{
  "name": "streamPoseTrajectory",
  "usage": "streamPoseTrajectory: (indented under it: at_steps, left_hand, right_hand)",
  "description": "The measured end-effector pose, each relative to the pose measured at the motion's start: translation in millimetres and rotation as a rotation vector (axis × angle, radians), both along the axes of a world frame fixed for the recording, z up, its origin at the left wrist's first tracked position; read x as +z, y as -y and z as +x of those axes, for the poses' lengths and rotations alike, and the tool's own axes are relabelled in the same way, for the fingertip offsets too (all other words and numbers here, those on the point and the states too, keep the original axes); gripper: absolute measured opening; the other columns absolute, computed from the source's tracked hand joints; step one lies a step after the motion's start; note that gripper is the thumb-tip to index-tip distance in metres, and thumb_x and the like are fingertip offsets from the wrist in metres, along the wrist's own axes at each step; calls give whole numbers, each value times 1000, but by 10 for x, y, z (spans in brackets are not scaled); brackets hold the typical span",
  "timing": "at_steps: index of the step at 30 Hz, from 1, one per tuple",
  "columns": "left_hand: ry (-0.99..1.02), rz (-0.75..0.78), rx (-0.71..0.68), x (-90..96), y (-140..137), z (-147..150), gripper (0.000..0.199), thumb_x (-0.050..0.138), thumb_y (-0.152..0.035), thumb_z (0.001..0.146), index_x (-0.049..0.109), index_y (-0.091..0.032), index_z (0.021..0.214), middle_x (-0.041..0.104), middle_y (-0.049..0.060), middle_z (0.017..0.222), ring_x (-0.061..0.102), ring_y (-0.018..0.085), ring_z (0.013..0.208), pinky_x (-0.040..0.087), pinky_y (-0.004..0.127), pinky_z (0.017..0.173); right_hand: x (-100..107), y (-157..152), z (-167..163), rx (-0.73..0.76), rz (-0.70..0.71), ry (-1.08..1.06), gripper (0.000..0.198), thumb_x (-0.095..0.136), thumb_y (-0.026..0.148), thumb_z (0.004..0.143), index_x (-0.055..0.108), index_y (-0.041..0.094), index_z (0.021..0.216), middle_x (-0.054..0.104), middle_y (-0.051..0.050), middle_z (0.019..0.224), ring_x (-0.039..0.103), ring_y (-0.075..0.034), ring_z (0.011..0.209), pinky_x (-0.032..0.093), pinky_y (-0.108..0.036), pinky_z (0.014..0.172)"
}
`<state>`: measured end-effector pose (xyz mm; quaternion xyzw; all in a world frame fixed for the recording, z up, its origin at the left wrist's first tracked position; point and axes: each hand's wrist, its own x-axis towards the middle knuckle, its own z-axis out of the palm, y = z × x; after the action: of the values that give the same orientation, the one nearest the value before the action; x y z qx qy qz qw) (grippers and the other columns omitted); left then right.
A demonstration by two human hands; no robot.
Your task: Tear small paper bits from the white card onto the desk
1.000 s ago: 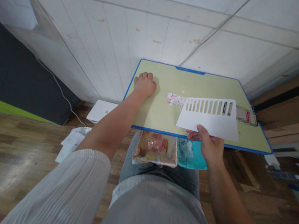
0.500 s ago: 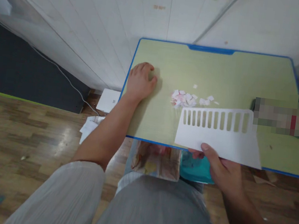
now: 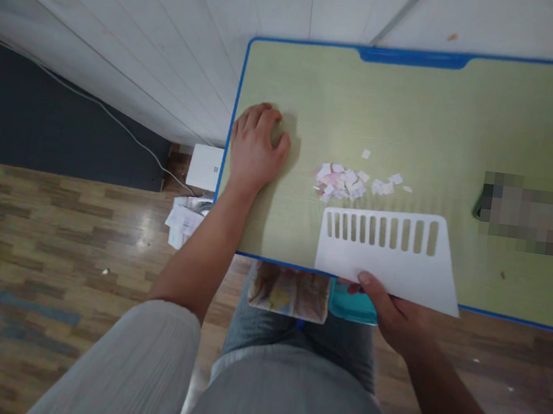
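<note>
Paper scraps (image 3: 342, 183) at center frame could scatter if bumped by the slotted white plate (image 3: 385, 264) the right hand (image 3: 397, 314) pinches, lower right, while the left hand (image 3: 259, 150) rests apart, left of center.

"What is obscured at three o'clock?"
"An object (image 3: 527, 214) is blurred into blocks and cut off by the picture's edge."
"And at five?"
"The patterned tray (image 3: 290, 299) is partly hidden by the tabletop (image 3: 417, 130)."
"What is concealed at four?"
"Most fingertips of the right hand (image 3: 401, 320) are hidden by the white slotted sheet (image 3: 375, 263)."
</note>
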<state>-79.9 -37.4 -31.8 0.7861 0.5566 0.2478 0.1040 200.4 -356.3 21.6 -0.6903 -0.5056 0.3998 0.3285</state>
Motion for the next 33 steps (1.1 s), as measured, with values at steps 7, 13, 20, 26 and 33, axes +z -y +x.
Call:
streamPoseTrajectory:
  at_steps: [7,13,20,26,33]
  left_hand:
    - [-48,80,24,-51,-314,32,30,67,-28,111,77,-25,138,79,14,153,67,35,154,48,55,141]
    - [-242,-1,130,313,172,239,40,55,-24,116,75,-17,149,76,20,161,67,37,155,53,52,133]
    - [-317,-27,120,339,1071,44,49,46,-27,121,69,-23,164,66,15,180,56,32,169,46,54,140]
    - [-334,-28,115,276,1196,-23,52,47,-30,119,69,-24,166,63,14,183,54,33,171,44,56,141]
    - [-348,-40,130,306,947,-24,60,49,-41,120,63,-19,174,57,18,188,48,36,175,40,61,145]
  right_hand:
    - [-228,-181,-93,-99,340,-88,40,79,55,114,90,29,85,87,-5,79,84,-25,73,75,-38,86]
    - [-468,-393,-181,-240,424,-272,59,82,82,97,80,26,78,84,-11,74,78,-28,64,73,-43,70]
    - [-363,-677,408,-433,455,-279,59,83,81,87,72,23,87,87,-19,81,79,-27,62,67,-39,59]
    - [-270,-1202,592,-452,423,-279,35,88,55,89,70,24,87,82,-13,69,76,-25,55,58,-31,48]
    - [-433,-1380,654,-464,383,-304,24,84,43,92,73,23,86,83,-14,72,76,-25,56,58,-32,49]
